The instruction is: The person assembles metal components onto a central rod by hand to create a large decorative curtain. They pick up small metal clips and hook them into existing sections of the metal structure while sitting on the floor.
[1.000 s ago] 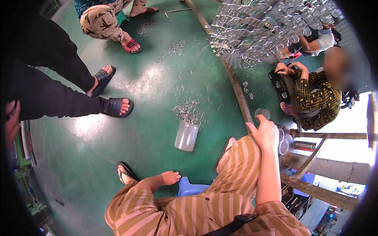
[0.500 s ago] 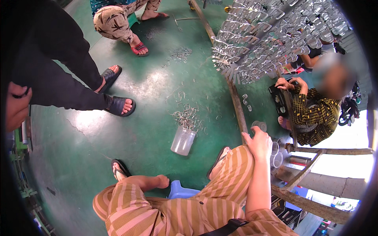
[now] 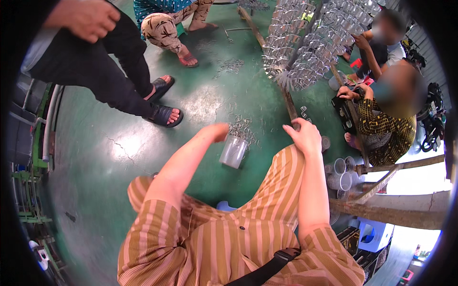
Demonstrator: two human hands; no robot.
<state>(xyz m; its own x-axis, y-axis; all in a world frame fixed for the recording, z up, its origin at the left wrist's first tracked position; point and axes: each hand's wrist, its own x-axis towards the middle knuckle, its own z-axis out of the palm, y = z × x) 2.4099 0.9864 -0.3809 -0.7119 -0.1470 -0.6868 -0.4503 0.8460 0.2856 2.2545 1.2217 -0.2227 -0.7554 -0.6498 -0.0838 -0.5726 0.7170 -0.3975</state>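
Note:
My left hand reaches down at the mouth of a clear plastic jar, beside a heap of bent metal wire pieces. Its fingers point away from view and are blurred, so what they hold does not show. The jar lies tilted on its side on the green floor, the wire heap spread at its opening. Above my right knee, my right hand is around the near end of a wooden pole, with its thumb on the left side and fingers over the top.
A rack hung with many bent metal pieces stands at the far right. Smaller wire scatter lies farther off. A person in black sandals stands at left; others sit at right and far left. Clear plastic cups stand right of my knee.
My left arm has come into view and reached forward to the wire heap by the jar. My right hand stays at the pole. The view has shifted, and the standing person's hand shows more.

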